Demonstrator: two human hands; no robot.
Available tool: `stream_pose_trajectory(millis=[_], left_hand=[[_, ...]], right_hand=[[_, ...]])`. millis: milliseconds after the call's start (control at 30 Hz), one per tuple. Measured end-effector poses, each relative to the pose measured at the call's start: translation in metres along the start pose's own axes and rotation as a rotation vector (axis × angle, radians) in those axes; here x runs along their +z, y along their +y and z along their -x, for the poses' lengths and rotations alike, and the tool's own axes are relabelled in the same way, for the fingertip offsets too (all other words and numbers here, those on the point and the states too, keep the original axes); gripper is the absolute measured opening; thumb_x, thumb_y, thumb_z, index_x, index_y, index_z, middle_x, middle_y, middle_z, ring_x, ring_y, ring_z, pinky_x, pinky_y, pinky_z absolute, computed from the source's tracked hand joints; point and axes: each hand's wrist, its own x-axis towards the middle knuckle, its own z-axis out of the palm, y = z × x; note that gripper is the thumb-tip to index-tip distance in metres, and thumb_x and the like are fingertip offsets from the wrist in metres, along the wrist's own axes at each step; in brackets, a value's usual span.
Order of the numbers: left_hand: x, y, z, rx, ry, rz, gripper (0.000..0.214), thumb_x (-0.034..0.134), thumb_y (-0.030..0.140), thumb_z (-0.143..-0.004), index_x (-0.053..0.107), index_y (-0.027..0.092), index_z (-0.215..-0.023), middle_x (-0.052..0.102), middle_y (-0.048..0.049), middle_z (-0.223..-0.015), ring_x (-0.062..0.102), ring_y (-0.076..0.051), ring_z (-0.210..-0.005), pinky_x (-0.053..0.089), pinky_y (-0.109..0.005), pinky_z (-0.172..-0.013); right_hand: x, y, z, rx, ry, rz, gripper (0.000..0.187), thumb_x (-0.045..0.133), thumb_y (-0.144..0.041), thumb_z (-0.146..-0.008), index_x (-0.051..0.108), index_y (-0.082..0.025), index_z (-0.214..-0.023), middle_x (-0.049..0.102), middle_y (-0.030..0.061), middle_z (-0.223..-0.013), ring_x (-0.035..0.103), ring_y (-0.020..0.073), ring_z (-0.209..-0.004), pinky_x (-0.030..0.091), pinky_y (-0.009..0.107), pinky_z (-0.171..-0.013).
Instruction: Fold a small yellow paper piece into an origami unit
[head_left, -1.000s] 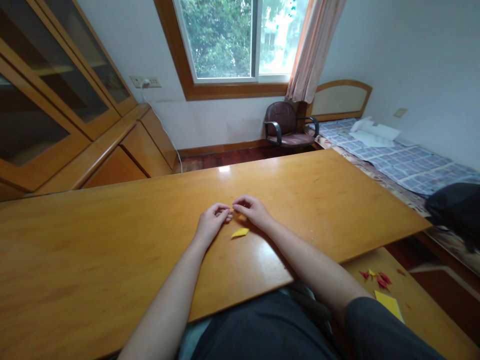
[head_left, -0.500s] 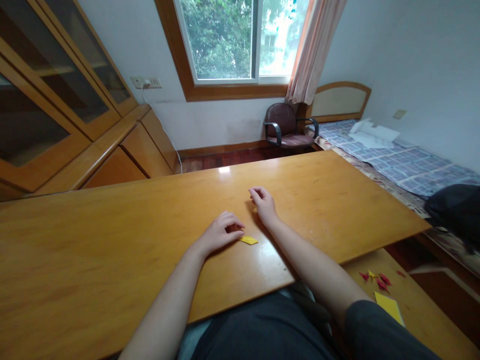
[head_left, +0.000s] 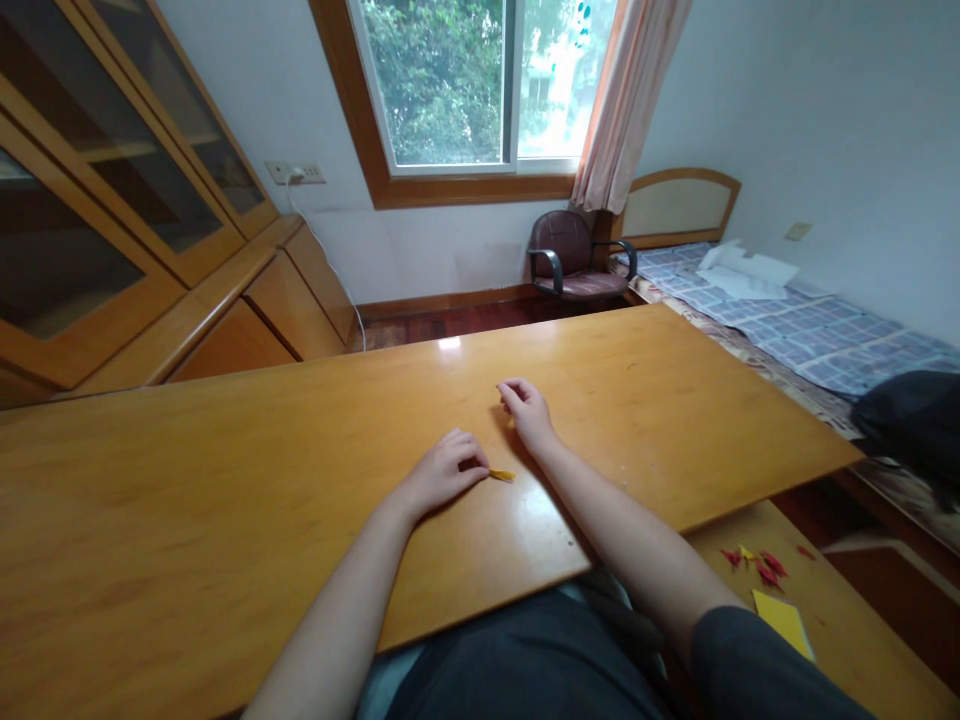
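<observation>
My left hand (head_left: 448, 470) is closed in a pinch, thumb against fingertips, on one end of a small folded yellow paper (head_left: 502, 475). The paper sticks out to the right, seen nearly edge-on, just over the wooden table (head_left: 225, 500). Farther forward and to the right, my right hand (head_left: 527, 408) is raised a little over the table, its fingers curled in and touching the thumb. What it holds, if anything, I cannot make out; a faint yellow patch shows below its palm. The two hands are apart.
On a lower wooden surface (head_left: 847, 610) at the right lie several small red folded pieces (head_left: 768, 570), a small yellow one (head_left: 745, 552) and a yellow paper stack (head_left: 782, 625). A maroon armchair (head_left: 566, 255), a bed (head_left: 817, 310) and a black bag (head_left: 911, 420) stand beyond.
The yellow paper in my left hand has turned from showing its flat face to nearly edge-on. My right hand has hardly moved.
</observation>
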Motion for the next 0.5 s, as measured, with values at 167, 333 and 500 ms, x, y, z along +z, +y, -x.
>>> stream_pose_trajectory(millis=[167,333,500], left_hand=[[-0.001,-0.008,0.000,-0.219,0.239,0.086,0.019,0.063,0.037,-0.084,0.069,0.020,-0.079,0.067,-0.0035,-0.080,0.060,-0.018,-0.074,0.046,-0.029,-0.069],[-0.005,-0.019,0.000,-0.389,0.481,0.242,0.022,0.066,0.041,-0.079,0.068,0.018,-0.079,0.068,-0.0025,-0.079,0.062,-0.018,-0.074,0.047,-0.027,-0.071],[-0.007,-0.022,0.000,-0.436,0.528,0.330,0.025,0.068,0.042,-0.076,0.067,0.018,-0.079,0.068,-0.0015,-0.076,0.061,-0.017,-0.073,0.048,-0.027,-0.072]], right_hand=[[0.001,0.000,0.002,-0.001,-0.143,0.031,0.032,0.060,-0.048,-0.081,0.064,-0.017,-0.082,0.059,-0.0005,-0.069,0.053,0.0122,-0.063,0.042,0.024,-0.061],[0.002,-0.005,0.007,0.042,-0.287,-0.011,0.038,0.059,-0.054,-0.082,0.066,-0.016,-0.085,0.066,0.0031,-0.080,0.058,0.0128,-0.069,0.045,0.025,-0.065],[0.004,-0.008,0.013,0.038,-0.422,0.064,0.032,0.074,-0.045,-0.073,0.068,-0.016,-0.087,0.068,0.0019,-0.080,0.059,0.0129,-0.069,0.046,0.026,-0.067]])
